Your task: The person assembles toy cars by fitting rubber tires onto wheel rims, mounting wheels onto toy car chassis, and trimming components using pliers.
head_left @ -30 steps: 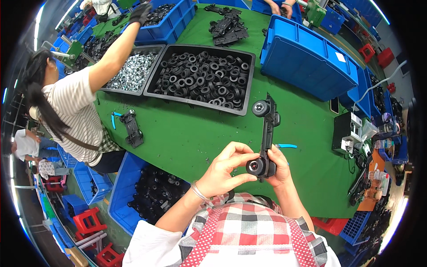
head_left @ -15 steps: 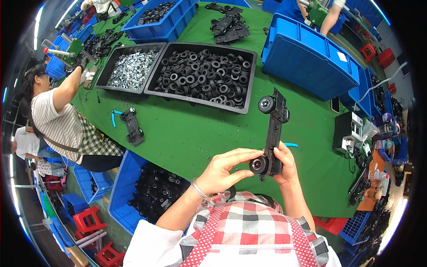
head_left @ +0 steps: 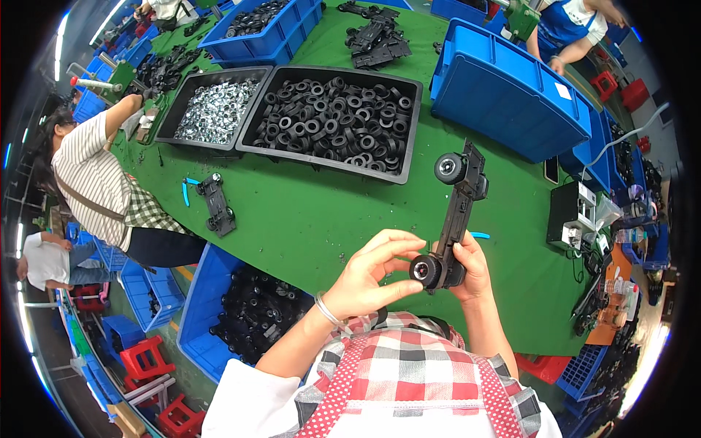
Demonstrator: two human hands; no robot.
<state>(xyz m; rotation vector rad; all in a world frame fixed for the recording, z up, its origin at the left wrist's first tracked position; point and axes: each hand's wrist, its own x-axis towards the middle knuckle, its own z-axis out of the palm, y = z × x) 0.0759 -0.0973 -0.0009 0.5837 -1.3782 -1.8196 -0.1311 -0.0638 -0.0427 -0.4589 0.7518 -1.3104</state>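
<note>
A black toy car chassis (head_left: 458, 212) is upright on end in front of me, tilted slightly right at its top. My right hand (head_left: 471, 274) grips its lower end from the right, the thumb across its side. Wheels with black tyres show on it: an upper left wheel (head_left: 450, 168) and a lower left wheel (head_left: 426, 271). My left hand (head_left: 372, 276) curves beside the lower wheel, fingers and thumb apart, the thumb tip at the tyre's edge. A second chassis (head_left: 216, 204) lies on the green table (head_left: 307, 219) to the left.
Ahead stand a black tray of tyres (head_left: 332, 120) and a tray of shiny silver parts (head_left: 215, 109). A large blue crate (head_left: 511, 95) is at the far right. A blue bin of black parts (head_left: 193, 321) sits lower left. Co-workers (head_left: 91, 182) work at left and far right.
The chassis top has swung right and slightly up in my right hand. My left fingers have lifted and spread a little by the wheel. The co-worker at far right has leaned into view.
</note>
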